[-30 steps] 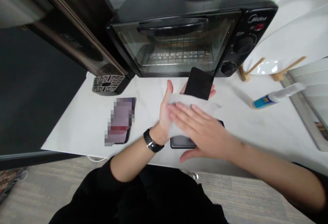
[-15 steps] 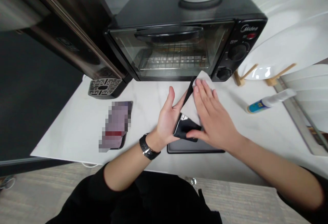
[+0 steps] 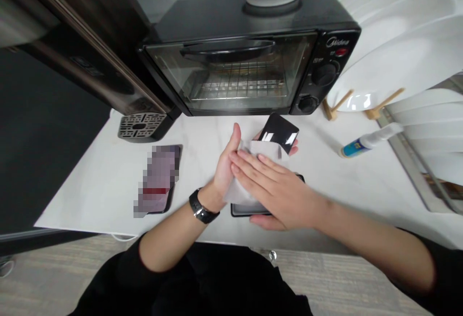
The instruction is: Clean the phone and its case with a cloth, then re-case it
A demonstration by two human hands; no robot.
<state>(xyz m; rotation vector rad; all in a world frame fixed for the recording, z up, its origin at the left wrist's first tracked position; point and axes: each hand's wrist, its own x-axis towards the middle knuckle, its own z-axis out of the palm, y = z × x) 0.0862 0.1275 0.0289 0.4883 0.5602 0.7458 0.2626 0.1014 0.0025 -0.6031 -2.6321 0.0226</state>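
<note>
My left hand [image 3: 226, 169], with a black watch on the wrist, cradles a black phone [image 3: 279, 132] from below; only the phone's glossy upper end shows past the fingers. My right hand [image 3: 269, 185] lies flat with fingers together, pressing a white cloth [image 3: 263, 148] onto the phone. Beneath both hands a dark flat device [image 3: 249, 208] rests on the white countertop [image 3: 108, 181].
A second phone [image 3: 157, 178] lies to the left. Behind stand a black toaster oven [image 3: 246, 60] with a white dish on top and a coffee machine drip tray [image 3: 139, 125]. White plates [image 3: 398, 65] in a wooden rack and a small spray bottle [image 3: 365, 141] are at right.
My right hand slid the cloth from the phone's far end back toward me. The phone, tilted on edge half a second ago, now lies flatter in my left hand.
</note>
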